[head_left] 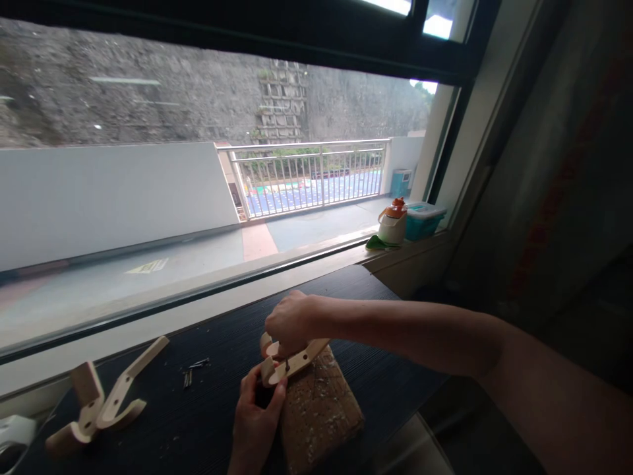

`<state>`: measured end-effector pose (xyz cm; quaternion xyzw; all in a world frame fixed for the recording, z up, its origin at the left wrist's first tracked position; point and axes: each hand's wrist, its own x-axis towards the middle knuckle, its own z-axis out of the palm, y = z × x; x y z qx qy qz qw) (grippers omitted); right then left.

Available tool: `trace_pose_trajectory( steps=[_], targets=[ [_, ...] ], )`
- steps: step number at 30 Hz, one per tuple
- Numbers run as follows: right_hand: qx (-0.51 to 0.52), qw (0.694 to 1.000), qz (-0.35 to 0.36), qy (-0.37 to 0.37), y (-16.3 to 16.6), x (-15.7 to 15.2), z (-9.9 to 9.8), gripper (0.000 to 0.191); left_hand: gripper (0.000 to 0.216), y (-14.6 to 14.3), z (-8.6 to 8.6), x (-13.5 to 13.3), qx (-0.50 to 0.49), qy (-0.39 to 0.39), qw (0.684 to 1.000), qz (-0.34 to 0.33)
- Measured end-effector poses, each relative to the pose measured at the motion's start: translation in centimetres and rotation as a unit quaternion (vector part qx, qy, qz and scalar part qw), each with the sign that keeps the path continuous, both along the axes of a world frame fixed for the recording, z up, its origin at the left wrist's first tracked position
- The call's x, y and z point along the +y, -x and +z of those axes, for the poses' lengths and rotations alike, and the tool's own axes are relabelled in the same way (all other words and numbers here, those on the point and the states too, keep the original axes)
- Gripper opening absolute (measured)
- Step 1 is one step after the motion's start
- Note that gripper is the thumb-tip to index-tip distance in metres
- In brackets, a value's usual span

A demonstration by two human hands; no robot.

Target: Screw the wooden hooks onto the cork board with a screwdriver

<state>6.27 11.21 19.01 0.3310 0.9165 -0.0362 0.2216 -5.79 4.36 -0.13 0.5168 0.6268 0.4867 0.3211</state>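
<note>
A pale wooden hook (298, 361) with a curved end and drilled holes lies across a worn brown wooden block (324, 422). My left hand (257, 412) pinches its curved end between thumb and fingers at the block's left edge. In one of the hook's holes stands a thin dark screw or nail (287, 364). My right hand (291, 320) reaches over from the right, fingers curled into a fist just above the hook; what it grips, if anything, is hidden. Beneath that fist, another curved wooden piece (267, 344) shows partly.
Two more wooden hooks (116, 402) rest on the dark table (222, 402) at left, several screws (188, 378) between them and the block. A window sill behind carries a bottle (393, 227) and a teal box (422, 223). A white object (17, 432) sits at lower left.
</note>
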Motion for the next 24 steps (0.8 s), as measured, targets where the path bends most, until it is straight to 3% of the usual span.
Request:
trace_pose_trajectory(
  steps=[5,9,14,19,24],
  targets=[
    [-0.005,0.996,0.091,-0.002,0.5,-0.9,1.0,0.026,0.055,0.1,0.0,-0.1,-0.002,0.010,1.000,-0.007],
    [-0.010,0.994,0.112,0.004,1.0,-1.1,0.6,0.019,0.056,0.1,-0.2,-0.1,-0.002,0.015,1.000,-0.003],
    [0.001,0.995,0.098,0.000,0.9,-0.5,-0.2,0.022,0.051,0.1,-0.4,0.0,0.006,0.003,1.000,-0.003],
    [0.028,0.999,0.041,0.020,0.0,0.4,-0.9,0.030,0.049,0.0,-0.1,-0.1,0.010,0.000,1.000,-0.008],
    [0.005,1.000,0.018,0.013,0.1,-0.3,0.1,0.031,0.052,0.0,-0.1,0.1,0.002,0.005,1.000,-0.005]
  ],
)
